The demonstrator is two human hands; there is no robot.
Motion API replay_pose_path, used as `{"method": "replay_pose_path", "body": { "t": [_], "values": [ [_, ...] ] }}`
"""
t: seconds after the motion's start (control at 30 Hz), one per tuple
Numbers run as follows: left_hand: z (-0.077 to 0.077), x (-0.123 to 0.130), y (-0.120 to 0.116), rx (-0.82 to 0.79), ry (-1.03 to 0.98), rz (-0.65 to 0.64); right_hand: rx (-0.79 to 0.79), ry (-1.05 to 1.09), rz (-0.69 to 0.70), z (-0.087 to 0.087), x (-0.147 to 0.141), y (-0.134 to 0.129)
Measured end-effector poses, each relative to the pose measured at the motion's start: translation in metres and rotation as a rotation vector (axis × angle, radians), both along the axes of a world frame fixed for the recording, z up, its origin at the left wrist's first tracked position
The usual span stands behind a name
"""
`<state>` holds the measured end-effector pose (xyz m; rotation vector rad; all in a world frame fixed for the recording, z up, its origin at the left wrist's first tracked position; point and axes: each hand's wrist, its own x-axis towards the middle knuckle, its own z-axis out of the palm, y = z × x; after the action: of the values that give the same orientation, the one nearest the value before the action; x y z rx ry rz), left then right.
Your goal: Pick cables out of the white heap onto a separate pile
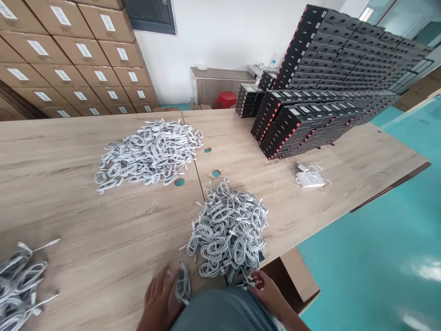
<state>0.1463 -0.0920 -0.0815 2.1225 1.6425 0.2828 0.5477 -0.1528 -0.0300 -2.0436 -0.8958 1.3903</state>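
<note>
Grey cable pile point(229, 227) near open carton point(300, 275), right grip point(264, 288) pinching a cable point(245, 282), left grip point(159, 296) unclear

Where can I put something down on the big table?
The table is bare between the far cable pile and the left cable pile, and between the near cable pile and the white device. It's crowded around the right hand and where the black boxes stand.

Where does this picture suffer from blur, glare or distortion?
Head view: the left hand and left-edge cable pile look blurred; bright glare spots the teal floor at lower right; the tall black box stack leans outward, likely from wide-angle distortion.
</note>
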Motion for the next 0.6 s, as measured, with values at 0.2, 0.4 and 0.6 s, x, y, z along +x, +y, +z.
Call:
{"method": "replay_pose_path", "body": {
  "t": [0.2, 0.4, 0.6],
  "values": [
    [0.006, 0.015, 0.021, 0.148, -0.01, -0.06, -0.073, -0.293, 0.289, 0.022, -0.02, 0.036],
    [0.006, 0.048, 0.067, 0.121, -0.167, -0.012, 0.062, -0.084, 0.057, 0.023, -0.019, 0.038],
    [0.012, 0.071, 0.069, 0.034, -0.188, -0.026, 0.087, 0.118, -0.148, 0.007, -0.009, 0.053]
  ]
}}
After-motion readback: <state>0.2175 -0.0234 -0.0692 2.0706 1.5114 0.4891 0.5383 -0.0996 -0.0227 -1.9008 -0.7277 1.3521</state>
